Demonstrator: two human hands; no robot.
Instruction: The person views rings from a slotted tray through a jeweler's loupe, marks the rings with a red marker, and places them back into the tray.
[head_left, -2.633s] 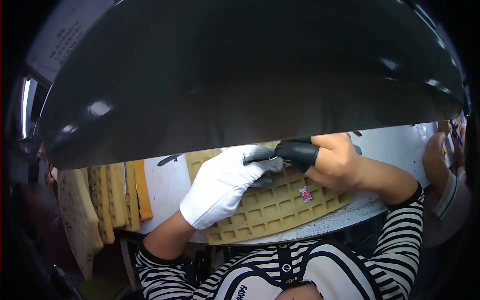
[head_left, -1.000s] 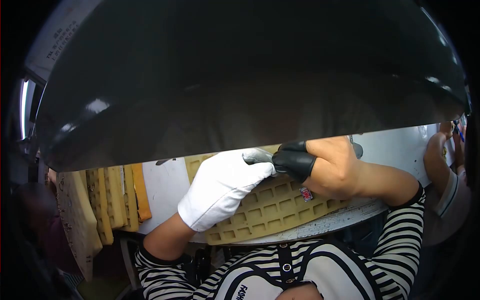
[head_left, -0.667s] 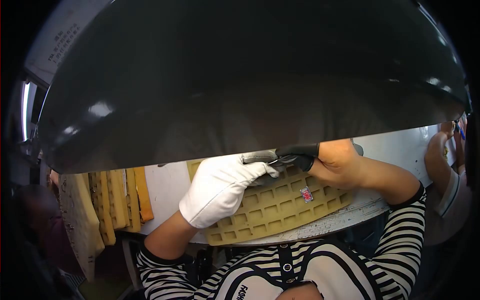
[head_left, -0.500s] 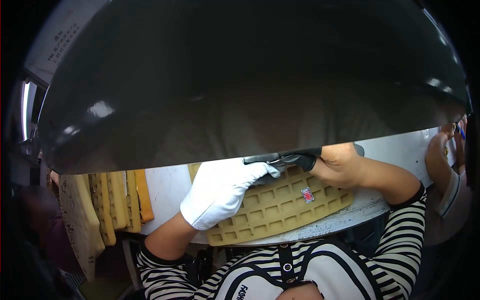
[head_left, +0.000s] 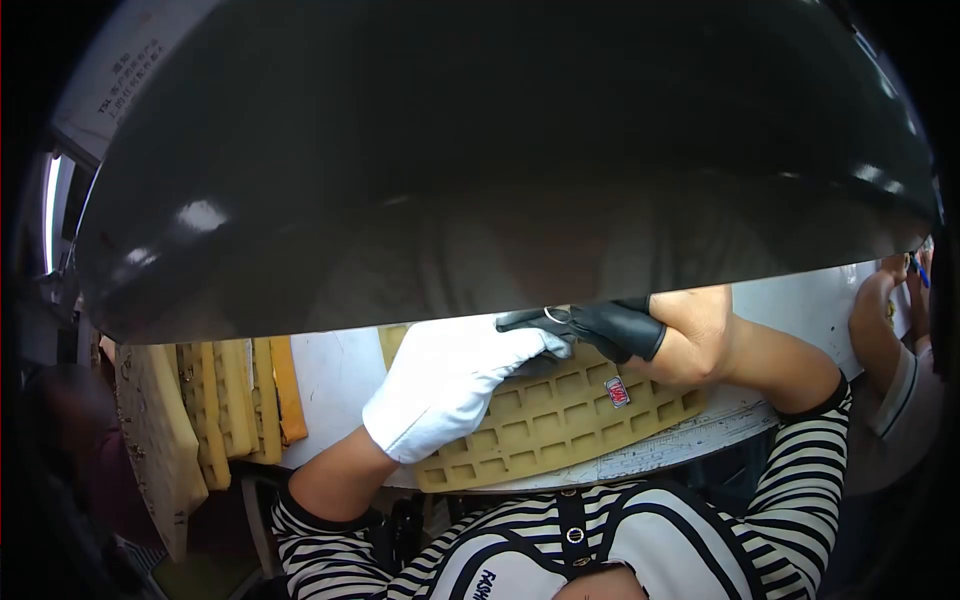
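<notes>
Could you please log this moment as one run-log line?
left hand: white glove, on tan grid tray | right hand: black fingertips pinching small metal ring | red tag in tray

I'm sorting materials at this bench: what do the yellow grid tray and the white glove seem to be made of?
The grid tray looks like moulded rubber or silicone, matte tan-yellow: soft rounded cell walls and no gloss suggest this, though stiff plastic is possible. The white glove on the left hand looks like woven cotton, matte, with soft creases.
</notes>
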